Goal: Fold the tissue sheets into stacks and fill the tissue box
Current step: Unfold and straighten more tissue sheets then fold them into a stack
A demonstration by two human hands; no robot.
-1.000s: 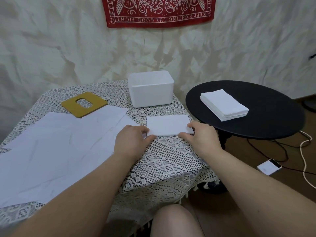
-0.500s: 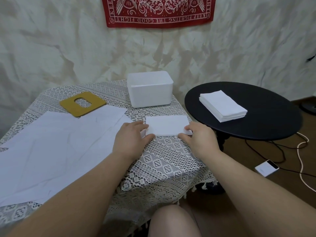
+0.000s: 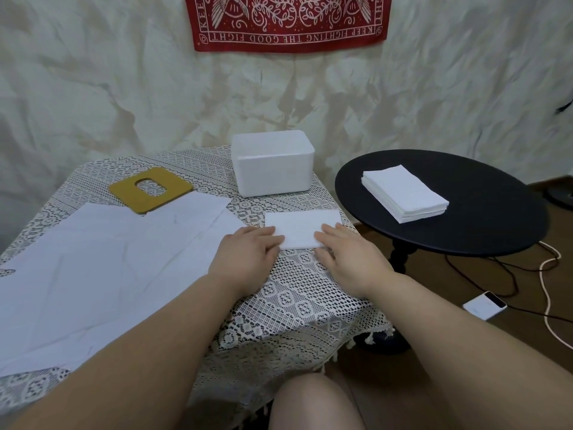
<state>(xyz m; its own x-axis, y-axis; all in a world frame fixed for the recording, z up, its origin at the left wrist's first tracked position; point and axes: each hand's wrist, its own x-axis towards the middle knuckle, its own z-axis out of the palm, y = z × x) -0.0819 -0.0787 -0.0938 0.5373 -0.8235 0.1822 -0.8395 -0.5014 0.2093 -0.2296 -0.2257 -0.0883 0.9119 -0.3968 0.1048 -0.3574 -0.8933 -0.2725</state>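
folded tissue (image 3: 302, 226) under both hands

You have a red bandana (image 3: 286, 21) hanging on the wrinkled pale wall (image 3: 93, 76), its printed words upside down. A white lace tablecloth (image 3: 297, 293) covers the table in front of you, fringe hanging off its near edge. To your right stands 1 round black side table (image 3: 496, 231). On the brown floor (image 3: 434, 293) lie a white phone (image 3: 484, 308), black cables (image 3: 483, 268) and a cream cord (image 3: 548, 293).
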